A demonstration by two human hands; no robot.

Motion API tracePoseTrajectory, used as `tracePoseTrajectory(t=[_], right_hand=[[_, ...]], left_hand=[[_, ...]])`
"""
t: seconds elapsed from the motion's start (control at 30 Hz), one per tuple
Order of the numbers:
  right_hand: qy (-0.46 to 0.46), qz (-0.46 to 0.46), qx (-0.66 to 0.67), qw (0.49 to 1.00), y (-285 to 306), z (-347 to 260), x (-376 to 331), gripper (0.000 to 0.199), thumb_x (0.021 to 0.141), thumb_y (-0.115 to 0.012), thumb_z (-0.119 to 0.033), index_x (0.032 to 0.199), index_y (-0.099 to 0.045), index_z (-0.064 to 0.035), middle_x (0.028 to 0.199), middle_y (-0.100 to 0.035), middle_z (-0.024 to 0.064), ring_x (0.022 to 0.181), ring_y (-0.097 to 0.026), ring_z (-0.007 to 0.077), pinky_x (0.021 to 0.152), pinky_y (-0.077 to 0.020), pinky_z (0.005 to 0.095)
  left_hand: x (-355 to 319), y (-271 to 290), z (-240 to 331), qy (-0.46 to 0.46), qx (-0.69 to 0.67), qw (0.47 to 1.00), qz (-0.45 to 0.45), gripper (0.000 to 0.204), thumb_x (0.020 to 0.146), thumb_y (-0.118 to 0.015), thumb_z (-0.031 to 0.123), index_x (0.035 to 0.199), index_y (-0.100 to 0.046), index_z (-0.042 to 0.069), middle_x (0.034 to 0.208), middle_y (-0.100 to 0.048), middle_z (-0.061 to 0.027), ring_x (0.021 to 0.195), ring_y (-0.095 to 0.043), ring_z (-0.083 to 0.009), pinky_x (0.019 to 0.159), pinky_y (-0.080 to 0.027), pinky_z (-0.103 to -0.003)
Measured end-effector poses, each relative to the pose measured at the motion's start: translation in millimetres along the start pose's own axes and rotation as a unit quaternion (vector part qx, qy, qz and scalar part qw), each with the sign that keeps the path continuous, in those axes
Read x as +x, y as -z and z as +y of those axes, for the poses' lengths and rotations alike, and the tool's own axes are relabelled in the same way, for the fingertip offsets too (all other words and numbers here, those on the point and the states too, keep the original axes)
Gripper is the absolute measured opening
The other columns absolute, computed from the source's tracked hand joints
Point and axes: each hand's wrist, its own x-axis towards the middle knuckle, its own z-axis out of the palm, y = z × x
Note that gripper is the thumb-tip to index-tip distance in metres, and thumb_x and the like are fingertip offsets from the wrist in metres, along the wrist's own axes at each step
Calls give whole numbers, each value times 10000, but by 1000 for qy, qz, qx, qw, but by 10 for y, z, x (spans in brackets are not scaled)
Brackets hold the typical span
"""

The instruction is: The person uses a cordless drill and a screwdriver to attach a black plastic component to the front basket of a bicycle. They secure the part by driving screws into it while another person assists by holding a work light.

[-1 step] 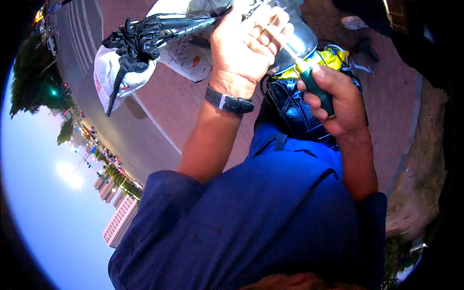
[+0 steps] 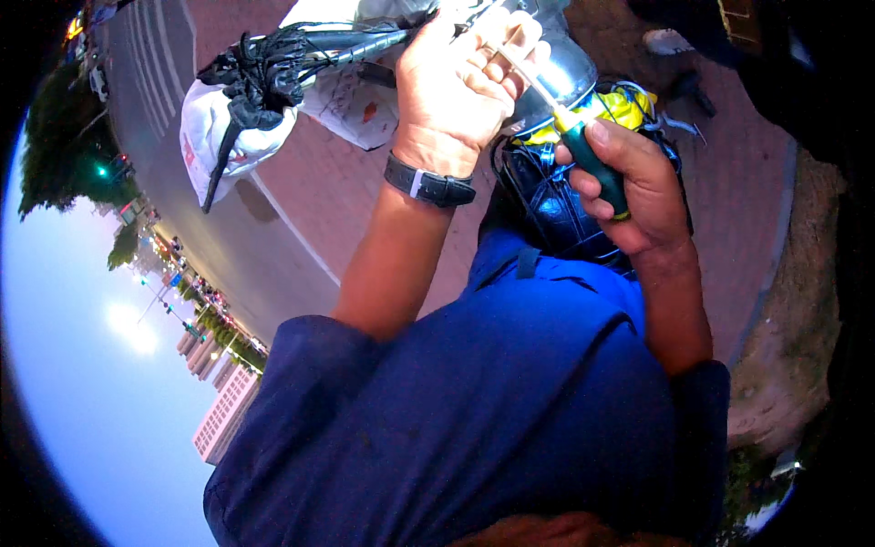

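My right hand is wrapped round a screwdriver with a dark green handle and a yellow collar. Its pale shaft slants up and left to the curled fingers of my left hand. Those fingers are closed near the shaft's tip; glare hides what they hold, if anything. A black watch is on my left wrist. Just beyond the hands is a shiny, dark rounded housing, brightly lit. Below it lie yellow material and a glossy black bag-like thing with cords, close to my lap.
At the upper left, a black bar carries bunched black material and a white bag. Red paving borders a grey road. A person's light shoe stands at the upper right, beside dark clothing.
My left wrist has shifted very slightly up and left. The screwdriver stays in my right hand, nearly in the same place.
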Motion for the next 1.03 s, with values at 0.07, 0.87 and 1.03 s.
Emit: tracePoseTrajectory(t=[0.07, 0.87, 1.03], right_hand=[[54, 27, -88, 994, -24, -4, -38, 244, 942, -674, -180, 1097, -668, 9, 902, -676, 70, 692, -607, 99, 533, -471, 225], [489, 159, -648, 561, -26, 284, -22, 292, 881, -708, -14, 1163, -654, 33, 1031, -711, 90, 918, -697, 181, 815, -572, 371], [106, 164, -389, 900, -182, 73, -36, 299, 955, -708, -152, 1195, -665, 22, 1061, -730, 123, 869, -724, 271, 766, -586, 349]], left_hand=[[27, 62, -9, 7, -6, 999, -46, 269, 1030, -553, 285, 1061, -657, 39, 1022, -715, -123, 1003, -686, -303, 982, -536, -511], [31, 65, -45, -24, -29, 997, -68, 243, 1036, -548, 254, 1089, -621, 29, 1041, -688, -133, 1004, -666, -306, 950, -547, -473], [78, 141, -22, 10, -20, 989, -143, 281, 1061, -510, 304, 1080, -613, 43, 1032, -681, -127, 994, -654, -301, 890, -548, -427]])
